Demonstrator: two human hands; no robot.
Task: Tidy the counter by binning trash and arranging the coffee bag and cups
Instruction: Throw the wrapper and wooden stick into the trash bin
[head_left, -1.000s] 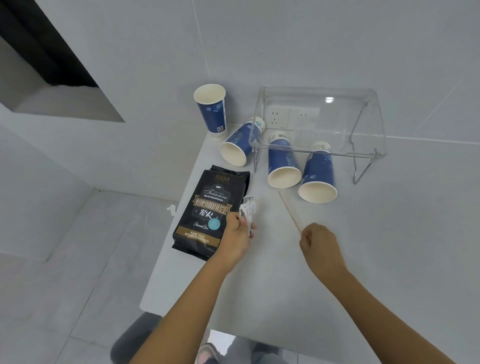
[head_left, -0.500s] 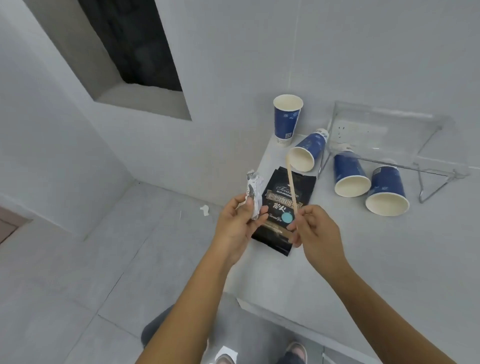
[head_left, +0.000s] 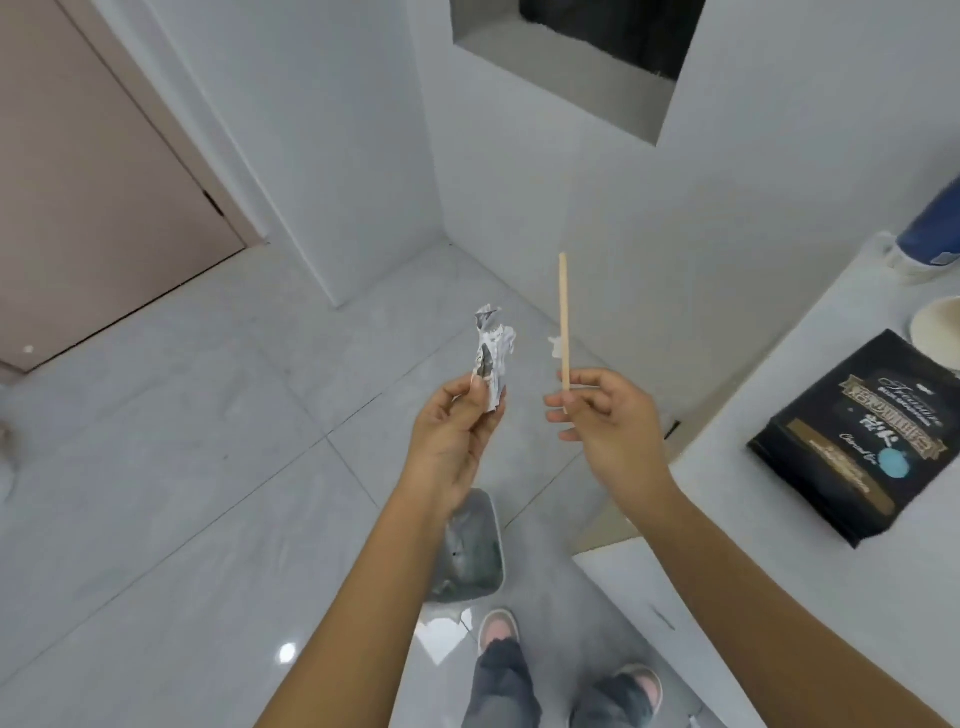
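My left hand pinches a crumpled silver-white wrapper that sticks up from its fingers. My right hand holds a thin wooden stir stick upright. Both hands are out over the floor, left of the counter. Below my left forearm stands a small bin lined with a grey bag, partly hidden by the arm. The black coffee bag lies flat on the white counter at the right. A blue cup and the rim of another cup show at the right edge.
Pale tiled floor fills the left and middle. A pinkish door is at the upper left and a dark wall niche at the top. My feet are beside the bin. A small white scrap lies on the floor by the wall.
The view has swung left from the counter to the floor. Both hands lifted the wrapper and the stick off the counter and carried them left, above the bin.
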